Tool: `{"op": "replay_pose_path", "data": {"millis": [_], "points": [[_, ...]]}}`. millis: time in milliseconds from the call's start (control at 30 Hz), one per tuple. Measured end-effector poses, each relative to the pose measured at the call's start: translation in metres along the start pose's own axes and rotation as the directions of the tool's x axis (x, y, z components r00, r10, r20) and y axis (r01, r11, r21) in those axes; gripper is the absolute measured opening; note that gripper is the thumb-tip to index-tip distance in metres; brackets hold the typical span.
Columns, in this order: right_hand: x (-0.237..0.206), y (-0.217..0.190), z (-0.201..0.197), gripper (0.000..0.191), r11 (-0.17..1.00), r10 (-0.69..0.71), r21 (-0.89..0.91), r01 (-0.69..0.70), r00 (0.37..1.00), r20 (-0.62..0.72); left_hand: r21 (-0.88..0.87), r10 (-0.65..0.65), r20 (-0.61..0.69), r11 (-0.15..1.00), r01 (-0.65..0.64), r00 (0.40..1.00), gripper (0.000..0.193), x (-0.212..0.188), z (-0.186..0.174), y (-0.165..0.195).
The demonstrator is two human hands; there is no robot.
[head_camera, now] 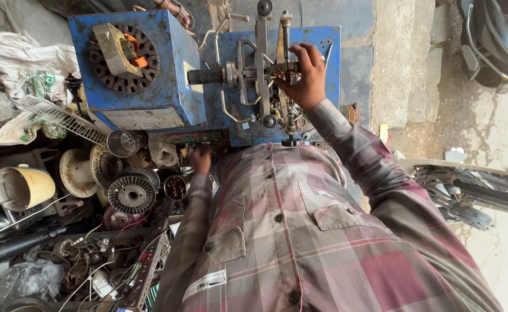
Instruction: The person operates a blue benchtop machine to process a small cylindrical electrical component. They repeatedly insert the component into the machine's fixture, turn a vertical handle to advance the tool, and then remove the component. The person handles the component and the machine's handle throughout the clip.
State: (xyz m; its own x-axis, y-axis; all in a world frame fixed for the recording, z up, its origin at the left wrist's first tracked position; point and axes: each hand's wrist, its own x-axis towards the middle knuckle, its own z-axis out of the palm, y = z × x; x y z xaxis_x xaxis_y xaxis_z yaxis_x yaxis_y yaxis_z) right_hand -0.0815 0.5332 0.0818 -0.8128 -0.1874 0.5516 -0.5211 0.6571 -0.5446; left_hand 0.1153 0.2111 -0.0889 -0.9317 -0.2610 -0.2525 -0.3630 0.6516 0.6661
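Right hand [307,78] grips winder spindle [265,69] — left hand [200,159] hemmed by clutter.

The right hand [306,78] grips the blue winding machine's [329,58] spindle; the left hand [200,159] reaches beneath it.

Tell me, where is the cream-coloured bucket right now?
The cream bucket lies on its side at the far left of the head view, beside a pale spool.
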Motion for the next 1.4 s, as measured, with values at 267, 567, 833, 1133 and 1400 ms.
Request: {"op": "replay_pose_path", "data": {"millis": [267, 567, 833, 1133, 1400], "points": [[-0.007, 0.009, 0.004, 0.049, 0.989, 0.119, 0.074, -0.126, 0.989, 0.088, -0.449, -0.121, 0.098, 0.880, 0.152, 0.988, 0.026, 0.024, 0.028, 0.013], [-0.004, 0.010, 0.004, 0.049, 0.992, 0.084, 0.086, -0.091, 0.994, 0.073, -0.931, -0.417, 0.244, 0.151, 0.331, 0.876, 0.017, 0.022, 0.030, 0.025], [-0.003, 0.018, 0.003, 0.043, 0.993, 0.077, 0.080, -0.089, 0.986, 0.149, -0.686, -0.451, 0.081, 0.621, 0.378, 0.889, 0.046, 0.010, 0.030, 0.011], [-0.003, 0.018, 0.002, 0.042, 0.993, 0.085, 0.068, -0.098, 0.981, 0.175, -0.598, -0.400, -0.374, 0.794, 0.112, 0.836, 0.114, 0.072, -0.166, -0.027], [-0.002, 0.012, 0.001, 0.040, 0.989, 0.117, 0.071, -0.129, 0.981, 0.152, -0.826, -0.153, -0.158, 0.561, -0.046, 0.976, 0.107, 0.132, -0.222, -0.041]]}}
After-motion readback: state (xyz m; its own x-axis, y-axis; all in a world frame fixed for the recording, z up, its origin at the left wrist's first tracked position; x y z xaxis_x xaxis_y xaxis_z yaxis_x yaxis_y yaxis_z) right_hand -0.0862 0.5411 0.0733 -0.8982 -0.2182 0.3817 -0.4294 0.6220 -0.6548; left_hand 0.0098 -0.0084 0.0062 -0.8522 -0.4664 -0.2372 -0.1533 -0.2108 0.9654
